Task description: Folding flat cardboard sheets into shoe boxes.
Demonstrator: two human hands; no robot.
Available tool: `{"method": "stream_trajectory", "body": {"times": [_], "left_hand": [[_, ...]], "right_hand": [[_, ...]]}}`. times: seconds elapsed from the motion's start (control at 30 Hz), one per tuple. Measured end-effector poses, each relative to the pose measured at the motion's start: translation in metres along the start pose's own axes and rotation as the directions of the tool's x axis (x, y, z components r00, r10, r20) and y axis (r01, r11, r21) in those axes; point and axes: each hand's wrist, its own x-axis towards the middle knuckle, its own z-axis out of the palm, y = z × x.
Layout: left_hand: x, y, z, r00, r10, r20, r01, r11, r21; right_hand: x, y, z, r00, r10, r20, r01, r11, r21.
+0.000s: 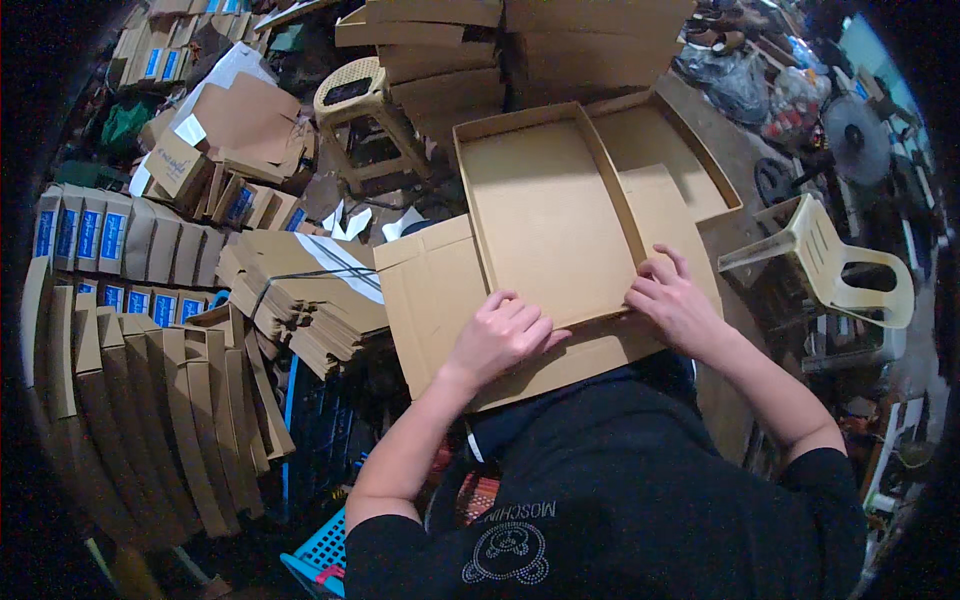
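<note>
A shallow brown cardboard box tray (550,205) lies in front of me, its walls standing at the far and right sides. Beneath it is a wider flat cardboard sheet (425,275) that reaches over my lap. My left hand (508,335) is closed at the tray's near left corner, fingers curled over the near edge and thumb pointing right. At the near right corner, my right hand (672,300) grips the edge with bent fingers. The fingertips of both hands are partly hidden. A second cardboard tray (665,150) sits behind, to the right.
Stacked cardboard boxes (150,420) fill the left side, beside a strapped bundle of flat cardboard (300,285). A beige plastic stool (365,120) stands at the far left. On the right are a tipped cream plastic chair (835,260) and a fan (855,140). A blue basket (320,550) is low left.
</note>
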Motion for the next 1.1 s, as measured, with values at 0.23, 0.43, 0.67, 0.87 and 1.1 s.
{"method": "stream_trajectory", "body": {"times": [0.23,0.43,0.67,0.87,1.1], "left_hand": [[-0.007,0.002,0.006,0.999,-0.016,0.04,0.016,1.0,-0.011],[-0.004,0.001,0.005,0.994,-0.071,0.089,0.079,0.993,-0.091],[-0.004,-0.004,0.0,0.989,-0.028,0.148,0.027,1.0,0.007],[0.002,0.004,-0.005,0.984,-0.107,0.144,0.107,0.994,0.008],[-0.001,0.002,0.001,0.977,-0.061,0.202,0.061,0.998,0.003]], "right_hand": [[-0.006,0.001,0.014,0.998,0.059,0.026,-0.063,0.975,0.214],[-0.011,0.009,0.004,0.987,0.041,-0.153,-0.034,0.998,0.049],[-0.011,0.005,0.005,1.0,0.019,0.014,-0.022,0.977,0.213],[-0.009,0.004,0.002,0.999,0.026,-0.024,-0.022,0.985,0.173],[-0.01,0.003,0.009,0.995,0.076,-0.059,-0.06,0.969,0.239]]}}
